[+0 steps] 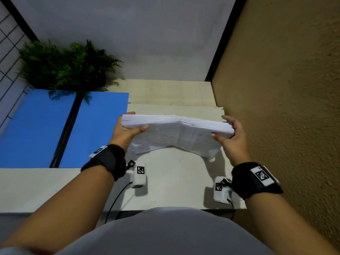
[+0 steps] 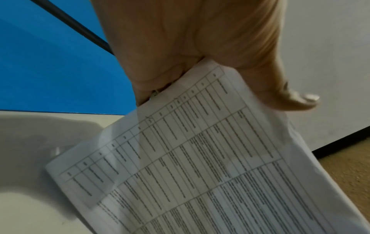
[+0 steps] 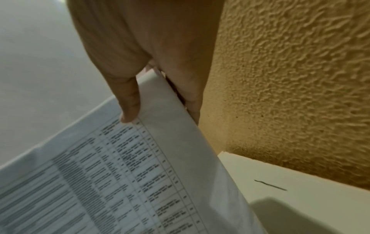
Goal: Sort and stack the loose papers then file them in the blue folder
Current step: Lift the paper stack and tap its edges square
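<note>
A thick stack of white printed papers [image 1: 176, 131] stands on its lower edge on the pale table [image 1: 165, 181], held upright between both hands. My left hand [image 1: 127, 128] grips the stack's left end, thumb across the near face. At the right end my right hand [image 1: 233, 133] grips it the same way. The left wrist view shows the papers [image 2: 200, 158] printed with tables, pinched under the thumb [image 2: 296, 98]. The right wrist view shows the papers [image 3: 120, 174] held by the right thumb [image 3: 130, 102]. The blue folder [image 1: 99, 129] lies open flat on the table at the left.
A green fern-like plant [image 1: 68, 65] stands at the back left, overhanging the folder. A rough tan wall [image 1: 285, 89] runs close along the right side. A grey wall [image 1: 128, 34] closes the back. A wire grid [image 1: 9, 52] is at the far left.
</note>
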Demonstrator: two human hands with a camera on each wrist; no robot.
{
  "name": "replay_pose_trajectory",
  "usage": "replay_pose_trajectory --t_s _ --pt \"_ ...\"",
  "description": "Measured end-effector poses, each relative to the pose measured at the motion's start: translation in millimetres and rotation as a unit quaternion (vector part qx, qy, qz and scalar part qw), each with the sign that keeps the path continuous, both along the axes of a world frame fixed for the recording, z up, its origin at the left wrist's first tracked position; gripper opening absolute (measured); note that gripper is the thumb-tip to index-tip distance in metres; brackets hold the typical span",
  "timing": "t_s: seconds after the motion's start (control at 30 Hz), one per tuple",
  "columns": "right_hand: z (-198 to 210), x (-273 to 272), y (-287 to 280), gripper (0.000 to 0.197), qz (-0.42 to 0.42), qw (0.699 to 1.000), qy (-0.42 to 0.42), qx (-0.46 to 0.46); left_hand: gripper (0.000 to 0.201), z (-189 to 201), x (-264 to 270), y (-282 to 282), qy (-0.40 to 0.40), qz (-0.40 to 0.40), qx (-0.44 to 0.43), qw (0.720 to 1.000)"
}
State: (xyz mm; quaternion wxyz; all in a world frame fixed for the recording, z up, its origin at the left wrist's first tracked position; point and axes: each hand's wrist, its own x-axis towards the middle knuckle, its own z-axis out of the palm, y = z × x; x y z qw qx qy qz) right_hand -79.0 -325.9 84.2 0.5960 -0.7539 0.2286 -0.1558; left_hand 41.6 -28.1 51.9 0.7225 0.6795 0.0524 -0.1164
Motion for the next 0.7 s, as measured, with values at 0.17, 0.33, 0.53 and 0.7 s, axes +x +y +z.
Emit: replay_pose_trajectory --t_s 0.17,0.33,0.53,0.7 --pt "-3 2 10 0.034 0.045 0.988 0.020 -0.149 0.060 -1 -4 -1 0.026 0.026 -0.014 0.999" --pt "-5 -2 11 0.028 0.043 0.982 -0.031 -0.181 0.051 4 -3 -5 0.027 0.045 -0.014 0.998" --pt "-11 -8 14 0.055 0.035 0.987 0.031 -0.153 0.074 -4 -4 2 0.026 -0.021 0.039 0.999" --pt "-10 -1 16 0.056 0.021 0.989 0.054 -0.133 0.055 -13 1 7 0.052 -0.010 0.100 0.994"
